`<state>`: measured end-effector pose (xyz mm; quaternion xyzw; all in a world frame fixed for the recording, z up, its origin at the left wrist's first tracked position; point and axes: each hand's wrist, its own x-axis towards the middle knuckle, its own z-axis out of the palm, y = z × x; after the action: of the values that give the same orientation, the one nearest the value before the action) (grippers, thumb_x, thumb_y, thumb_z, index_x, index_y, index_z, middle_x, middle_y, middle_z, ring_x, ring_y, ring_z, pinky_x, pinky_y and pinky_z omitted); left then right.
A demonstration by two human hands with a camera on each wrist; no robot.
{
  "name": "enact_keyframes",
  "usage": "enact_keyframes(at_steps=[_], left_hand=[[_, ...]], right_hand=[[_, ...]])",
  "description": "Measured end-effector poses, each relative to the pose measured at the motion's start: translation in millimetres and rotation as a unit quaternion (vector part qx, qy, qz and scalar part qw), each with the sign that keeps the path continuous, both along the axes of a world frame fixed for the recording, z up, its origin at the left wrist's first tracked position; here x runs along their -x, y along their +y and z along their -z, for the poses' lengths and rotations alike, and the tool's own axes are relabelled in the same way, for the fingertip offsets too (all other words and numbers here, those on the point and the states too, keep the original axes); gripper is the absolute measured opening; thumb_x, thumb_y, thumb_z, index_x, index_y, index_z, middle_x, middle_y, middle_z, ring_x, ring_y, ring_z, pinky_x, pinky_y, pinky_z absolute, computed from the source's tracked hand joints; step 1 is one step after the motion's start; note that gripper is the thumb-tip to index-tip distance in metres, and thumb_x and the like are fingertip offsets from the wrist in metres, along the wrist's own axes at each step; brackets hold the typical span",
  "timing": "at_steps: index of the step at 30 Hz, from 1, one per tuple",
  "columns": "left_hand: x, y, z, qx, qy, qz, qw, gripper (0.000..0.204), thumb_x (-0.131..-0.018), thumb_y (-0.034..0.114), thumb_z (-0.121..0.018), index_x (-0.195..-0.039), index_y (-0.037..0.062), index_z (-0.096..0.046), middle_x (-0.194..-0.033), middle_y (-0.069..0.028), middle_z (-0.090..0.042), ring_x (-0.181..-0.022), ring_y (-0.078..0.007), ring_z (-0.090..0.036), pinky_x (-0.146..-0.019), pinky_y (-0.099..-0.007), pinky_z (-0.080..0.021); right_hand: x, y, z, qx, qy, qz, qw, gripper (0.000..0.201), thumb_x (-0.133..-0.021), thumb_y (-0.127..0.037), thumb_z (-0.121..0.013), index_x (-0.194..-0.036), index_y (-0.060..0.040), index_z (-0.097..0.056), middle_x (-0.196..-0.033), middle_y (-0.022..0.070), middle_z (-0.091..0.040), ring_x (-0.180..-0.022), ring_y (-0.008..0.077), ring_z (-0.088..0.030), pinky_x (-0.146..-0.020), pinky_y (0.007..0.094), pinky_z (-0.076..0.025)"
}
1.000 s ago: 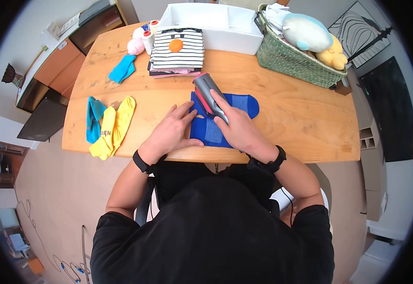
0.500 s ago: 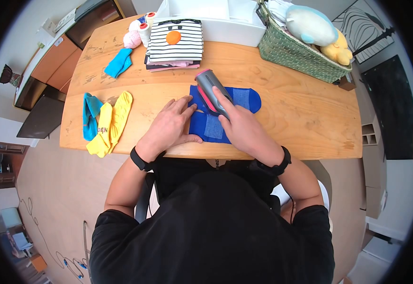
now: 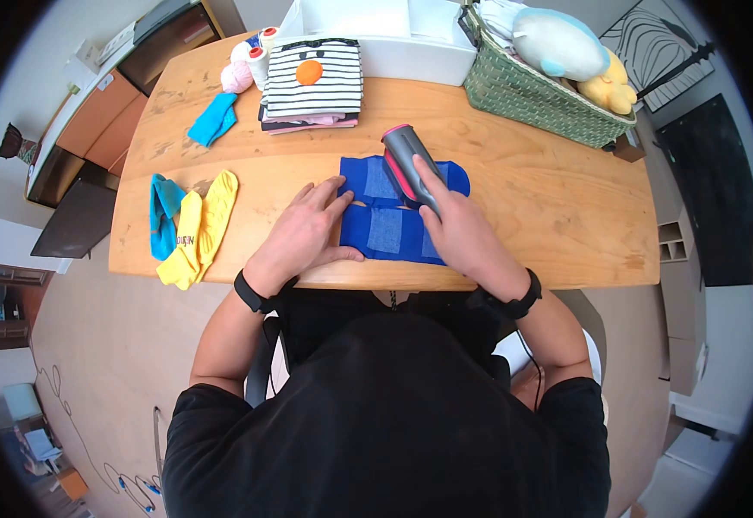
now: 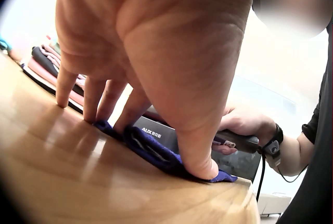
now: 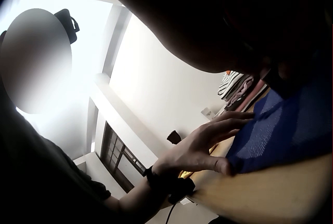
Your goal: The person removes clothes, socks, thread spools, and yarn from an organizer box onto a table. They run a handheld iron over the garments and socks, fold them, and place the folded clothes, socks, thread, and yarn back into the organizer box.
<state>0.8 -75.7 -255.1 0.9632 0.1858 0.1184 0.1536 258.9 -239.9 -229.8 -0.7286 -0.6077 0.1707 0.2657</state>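
Two blue socks [image 3: 383, 231] with paler patches lie flat, side by side, near the table's front edge. My left hand [image 3: 303, 226] presses on their left ends with its fingers spread; the left wrist view shows straight fingers standing on the table and the thumb on the cloth. In my right hand [image 3: 471, 242] is a grey handheld iron [image 3: 412, 164] with red trim, gripped by its handle and lying over the upper sock towards its right part. Its AUX lettering shows just behind the blue cloth in the left wrist view. The iron's underside is hidden.
Yellow socks [image 3: 212, 226] and a teal sock [image 3: 165, 216] lie at the left, a bright blue folded piece [image 3: 212, 121] behind them. Folded clothes [image 3: 311, 91], thread spools [image 3: 258, 65], a white divided box [image 3: 411, 56] and a green basket [image 3: 540, 108] of soft toys line the back.
My right hand has slid the iron to the right along the upper sock, so the pale patch near its left end now shows. The left hand keeps its place on the socks.
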Motion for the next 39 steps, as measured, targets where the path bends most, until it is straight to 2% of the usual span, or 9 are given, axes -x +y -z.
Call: enact_keyframes(at_steps=[3, 16, 19, 21, 25, 28, 31, 33, 39], left_hand=[[1, 0, 2, -0.003, -0.003, 0.004, 1.0, 0.106, -0.073, 0.057, -0.101, -0.153, -0.0042, -0.068, -0.164, -0.0233, -0.06, -0.148, -0.0442, -0.06, -0.127, -0.0508, -0.05], [0, 0, 0, 0.001, -0.001, 0.011, 1.0, 0.106, -0.074, 0.056, -0.101, -0.153, -0.005, -0.068, -0.164, -0.0238, -0.059, -0.148, -0.0449, -0.06, -0.127, -0.0509, -0.05], [1, 0, 3, 0.007, -0.008, 0.006, 1.0, 0.104, -0.077, 0.059, -0.098, -0.153, -0.0046, -0.067, -0.162, -0.0241, -0.058, -0.145, -0.0446, -0.062, -0.131, -0.0541, -0.046], [1, 0, -2, 0.012, -0.004, 0.011, 1.0, 0.104, -0.077, 0.058, -0.098, -0.154, -0.0046, -0.067, -0.163, -0.0241, -0.058, -0.145, -0.045, -0.062, -0.131, -0.0551, -0.045], [1, 1, 2, 0.004, -0.006, 0.012, 1.0, 0.104, -0.077, 0.059, -0.098, -0.154, -0.0046, -0.066, -0.162, -0.0243, -0.058, -0.145, -0.0454, -0.062, -0.131, -0.0553, -0.045], [1, 1, 1, 0.0, -0.007, 0.008, 1.0, 0.106, -0.073, 0.055, -0.101, -0.153, -0.0053, -0.068, -0.164, -0.0241, -0.059, -0.148, -0.0454, -0.059, -0.128, -0.0512, -0.05], [1, 1, 2, 0.001, -0.004, 0.01, 1.0, 0.106, -0.073, 0.056, -0.101, -0.153, -0.0054, -0.067, -0.164, -0.0242, -0.059, -0.148, -0.0455, -0.059, -0.128, -0.0513, -0.05], [1, 1, 2, 0.01, -0.003, 0.011, 1.0, 0.106, -0.075, 0.058, -0.099, -0.154, -0.0044, -0.066, -0.163, -0.0242, -0.057, -0.146, -0.0458, -0.061, -0.131, -0.0561, -0.045], [1, 0, 2, 0.005, -0.003, 0.011, 1.0, 0.107, -0.075, 0.058, -0.099, -0.155, -0.0046, -0.066, -0.163, -0.025, -0.057, -0.146, -0.0461, -0.061, -0.131, -0.0559, -0.046]], right_hand=[[-3, -1, -6, 0.036, -0.027, 0.034, 0.998, 0.082, -0.113, -0.014, -0.067, -0.185, -0.0217, -0.03, -0.094, 0.0301, -0.071, -0.087, 0.0506, -0.073, -0.085, 0.0592, -0.059], [-15, -18, 0, 0.01, -0.045, 0.038, 0.998, 0.083, -0.112, -0.011, -0.066, -0.185, -0.0163, -0.028, -0.093, 0.0316, -0.072, -0.085, 0.0522, -0.073, -0.082, 0.0615, -0.057], [-19, -18, -6, 0.025, 0.022, 0.071, 0.997, 0.082, -0.111, -0.007, -0.066, -0.184, -0.0192, -0.031, -0.103, 0.0358, -0.075, -0.098, 0.0554, -0.074, -0.088, 0.0592, -0.055], [-21, -22, -2, -0.004, -0.004, 0.046, 0.999, 0.083, -0.111, -0.009, -0.066, -0.185, -0.0157, -0.029, -0.093, 0.0349, -0.073, -0.089, 0.0546, -0.073, -0.083, 0.0628, -0.055], [-24, -25, -3, -0.004, -0.009, 0.054, 0.999, 0.082, -0.111, -0.008, -0.066, -0.184, -0.015, -0.029, -0.093, 0.0348, -0.073, -0.089, 0.0547, -0.073, -0.083, 0.0627, -0.055], [-25, -29, -3, -0.012, -0.017, 0.047, 0.999, 0.082, -0.111, -0.008, -0.066, -0.184, -0.0143, -0.03, -0.093, 0.0347, -0.073, -0.089, 0.0547, -0.073, -0.084, 0.0628, -0.055], [-33, -32, -5, -0.01, -0.009, 0.053, 0.999, 0.082, -0.111, -0.008, -0.066, -0.184, -0.0159, -0.03, -0.094, 0.0346, -0.073, -0.09, 0.055, -0.073, -0.084, 0.0628, -0.055], [-33, -33, -3, 0.019, -0.019, 0.073, 0.997, 0.082, -0.111, -0.01, -0.067, -0.184, -0.0179, -0.031, -0.098, 0.0349, -0.074, -0.092, 0.0554, -0.074, -0.085, 0.0619, -0.056], [-49, -37, -11, 0.021, 0.0, 0.104, 0.994, 0.081, -0.11, -0.01, -0.065, -0.184, -0.0175, -0.032, -0.106, 0.0364, -0.076, -0.1, 0.0557, -0.076, -0.088, 0.0606, -0.057]])
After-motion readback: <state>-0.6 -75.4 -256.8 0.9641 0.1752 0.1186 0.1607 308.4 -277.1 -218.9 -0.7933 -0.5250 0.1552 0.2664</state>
